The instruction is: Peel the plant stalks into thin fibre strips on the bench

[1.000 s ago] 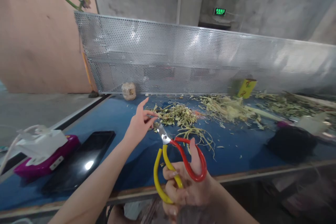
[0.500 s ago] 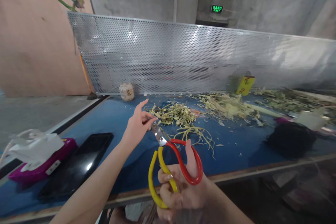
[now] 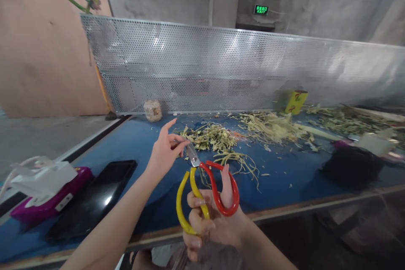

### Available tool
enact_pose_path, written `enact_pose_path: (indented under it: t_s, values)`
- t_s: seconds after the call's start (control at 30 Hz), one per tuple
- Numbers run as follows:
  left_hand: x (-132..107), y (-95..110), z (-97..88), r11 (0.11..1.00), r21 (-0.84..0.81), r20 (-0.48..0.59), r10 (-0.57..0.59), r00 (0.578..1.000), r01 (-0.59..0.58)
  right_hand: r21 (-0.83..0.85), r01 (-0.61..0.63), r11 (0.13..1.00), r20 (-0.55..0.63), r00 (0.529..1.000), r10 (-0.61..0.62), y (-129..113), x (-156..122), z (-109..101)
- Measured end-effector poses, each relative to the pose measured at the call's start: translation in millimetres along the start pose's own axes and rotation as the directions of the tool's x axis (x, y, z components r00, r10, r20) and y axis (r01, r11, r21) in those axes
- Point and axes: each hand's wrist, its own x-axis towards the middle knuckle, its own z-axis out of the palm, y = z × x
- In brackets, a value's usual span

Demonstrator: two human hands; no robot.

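Note:
My right hand (image 3: 210,223) grips a pair of scissors (image 3: 202,187) with one red and one yellow loop handle; the thumb is through the red loop, fingers round the yellow one. The short metal blades (image 3: 191,154) point up and away toward my left hand (image 3: 164,152). That hand hovers over the blue table (image 3: 139,143), thumb and finger pinched at the blade tips on something too small to make out, index finger raised. A heap of cut green-yellow plant stems (image 3: 211,137) lies just beyond.
A perforated metal screen (image 3: 221,71) walls the table's far side. A black tablet (image 3: 95,198) and a purple case (image 3: 47,204) under white items lie at left. More plant scraps (image 3: 275,126), a yellow cup (image 3: 295,102), a black object (image 3: 349,166) and a small jar (image 3: 152,110) also sit there.
The scissors' handles have drawn closer together and the right hand has shifted slightly left and up. The left hand stays pinched at the blade tips.

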Motion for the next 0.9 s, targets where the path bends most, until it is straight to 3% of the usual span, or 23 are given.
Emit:
enact_pose_path:
  t_s: [0.33, 0.57, 0.9]
  values:
    - [-0.3, 5.8, -0.1, 0.999, 0.0, -0.032, -0.033, 0.999, 0.033, -0.097, 0.092, 0.991, -0.127, 0.987, -0.104, 1.0, -2.0, -0.5]
    - [1.1, -0.1, -3.2, 0.965, 0.259, -0.109, 0.07, 0.992, -0.04, -0.096, 0.132, 0.987, -0.102, 0.985, -0.142, 5.4, 1.4, 4.9]
    - [0.3, 6.4, 1.3, 0.996, -0.077, -0.061, 0.05, 0.997, -0.055, -0.107, 0.156, 0.982, -0.081, 0.983, -0.165, 11.9, 3.4, 0.1]
